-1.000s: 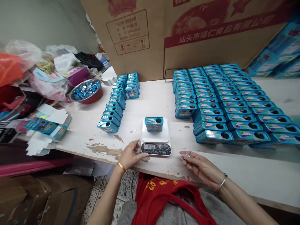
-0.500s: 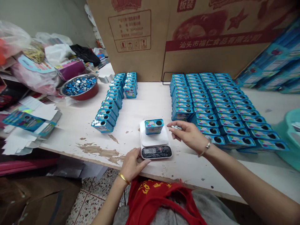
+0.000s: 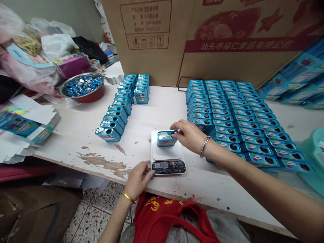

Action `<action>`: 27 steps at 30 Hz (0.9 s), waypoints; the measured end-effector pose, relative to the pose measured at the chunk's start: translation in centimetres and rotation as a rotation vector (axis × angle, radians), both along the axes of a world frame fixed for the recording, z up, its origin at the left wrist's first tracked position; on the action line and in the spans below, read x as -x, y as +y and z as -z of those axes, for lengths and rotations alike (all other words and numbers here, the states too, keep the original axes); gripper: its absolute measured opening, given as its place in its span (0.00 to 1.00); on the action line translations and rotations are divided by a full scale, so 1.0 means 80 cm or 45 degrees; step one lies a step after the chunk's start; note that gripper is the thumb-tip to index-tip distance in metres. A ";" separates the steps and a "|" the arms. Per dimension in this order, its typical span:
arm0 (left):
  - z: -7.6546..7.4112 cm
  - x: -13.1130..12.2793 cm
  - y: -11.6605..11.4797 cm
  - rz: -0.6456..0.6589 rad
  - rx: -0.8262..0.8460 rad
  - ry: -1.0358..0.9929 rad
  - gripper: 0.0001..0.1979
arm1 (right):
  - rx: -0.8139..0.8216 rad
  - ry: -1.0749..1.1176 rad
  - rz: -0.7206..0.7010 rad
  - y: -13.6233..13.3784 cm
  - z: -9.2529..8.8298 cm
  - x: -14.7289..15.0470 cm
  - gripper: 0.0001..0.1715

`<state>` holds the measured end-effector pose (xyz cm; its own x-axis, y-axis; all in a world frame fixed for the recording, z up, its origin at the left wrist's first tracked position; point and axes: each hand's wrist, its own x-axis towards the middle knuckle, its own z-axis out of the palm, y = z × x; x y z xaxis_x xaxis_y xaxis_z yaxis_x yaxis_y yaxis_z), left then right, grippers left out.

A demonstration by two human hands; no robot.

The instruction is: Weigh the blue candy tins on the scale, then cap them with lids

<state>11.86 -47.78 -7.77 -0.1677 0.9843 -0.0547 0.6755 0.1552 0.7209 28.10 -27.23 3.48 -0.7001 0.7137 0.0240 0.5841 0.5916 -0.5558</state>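
A small blue printed box (image 3: 165, 139) with a round hole in its top stands upright on the white pan of a digital kitchen scale (image 3: 168, 153). My right hand (image 3: 189, 135) is closed over the right end of this box, its thumb and fingertips pinched at the hole. The small white pellets it carried half a second ago are hidden by the fingers now. My left hand (image 3: 139, 179) lies on the table against the scale's left front corner, fingers stretched and holding nothing. The display seems to read about 148.7.
Rows of similar blue boxes (image 3: 227, 126) fill the right side, beside a turquoise basin (image 3: 314, 148). Boxes topped with white pellets (image 3: 108, 133) line the left. A bowl (image 3: 83, 98) holds blue wrapped pieces. Large cartons (image 3: 152, 64) stand behind.
My right hand has moved left from beside the scale to the box's hole, with the pellets passing out of sight. My left hand stays at the scale, and the view has shifted slightly.
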 end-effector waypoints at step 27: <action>0.006 0.005 0.008 -0.164 -0.039 -0.041 0.14 | 0.943 0.578 0.600 -0.098 0.087 -0.122 0.28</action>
<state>11.47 -47.12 -8.29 -0.2916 0.9560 -0.0322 0.6279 0.2167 0.7475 37.83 -35.09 -3.51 -0.3754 0.8601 -0.3454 0.3100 -0.2347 -0.9213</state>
